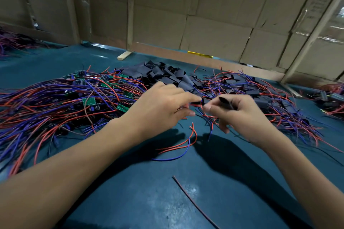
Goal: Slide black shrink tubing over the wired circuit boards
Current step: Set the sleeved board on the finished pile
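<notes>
Hands meet above the bench (145, 191): left hand (163, 106) pinches red and blue wires (186, 145); right hand (240, 115) grips a black tube (226, 101), fingers curled, fingertips nearly touching.

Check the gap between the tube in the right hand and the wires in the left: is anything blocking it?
Nothing visible blocks it. The left hand pinches the red and blue wires, and the right hand grips a black tube right beside them, above bare green mat.
</notes>
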{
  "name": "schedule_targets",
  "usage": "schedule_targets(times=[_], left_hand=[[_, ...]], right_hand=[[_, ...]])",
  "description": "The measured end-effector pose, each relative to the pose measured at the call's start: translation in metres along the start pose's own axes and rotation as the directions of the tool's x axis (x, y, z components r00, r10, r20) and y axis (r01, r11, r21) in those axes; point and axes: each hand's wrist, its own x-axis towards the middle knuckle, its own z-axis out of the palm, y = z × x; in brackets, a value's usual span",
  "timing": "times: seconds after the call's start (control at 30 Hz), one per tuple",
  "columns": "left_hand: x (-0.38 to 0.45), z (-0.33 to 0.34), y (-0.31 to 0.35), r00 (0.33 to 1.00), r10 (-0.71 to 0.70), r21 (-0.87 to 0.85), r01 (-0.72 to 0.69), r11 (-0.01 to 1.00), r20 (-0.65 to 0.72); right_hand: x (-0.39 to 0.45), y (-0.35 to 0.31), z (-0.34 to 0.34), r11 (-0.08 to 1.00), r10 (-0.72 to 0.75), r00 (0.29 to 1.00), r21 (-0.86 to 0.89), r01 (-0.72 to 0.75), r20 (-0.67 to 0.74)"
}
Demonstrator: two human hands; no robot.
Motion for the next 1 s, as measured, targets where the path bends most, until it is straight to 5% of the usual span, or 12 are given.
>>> schedule_targets(times=[0.13,0.4,0.6,0.87,1.0], left_hand=[[-0.002,0.001,-0.012,0.956,-0.264,0.231,0.23,0.945,0.128],[-0.002,-0.005,-0.015,0.909,-0.415,0.085,0.416,0.905,-0.031],[-0.001,-0.012,-0.012,0.929,-0.343,0.191,0.366,0.911,-0.142],[-0.003,-0.006,-0.016,0.951,-0.301,0.031,0.304,0.952,-0.073],[-0.002,-0.008,-0.014,0.976,-0.173,0.09,0.186,0.978,-0.134]], right_hand=[[0.004,0.01,-0.011,0.987,0.06,0.965,0.162,-0.018,-0.255],[0.007,0.01,-0.018,0.938,0.067,0.937,0.342,0.058,-0.342],[0.007,0.013,-0.023,0.909,0.123,0.916,0.413,0.05,-0.382],[0.007,0.008,-0.018,0.872,0.166,0.892,0.485,0.066,-0.42],[0.006,0.005,-0.009,0.908,0.202,0.74,0.407,0.105,-0.642]])
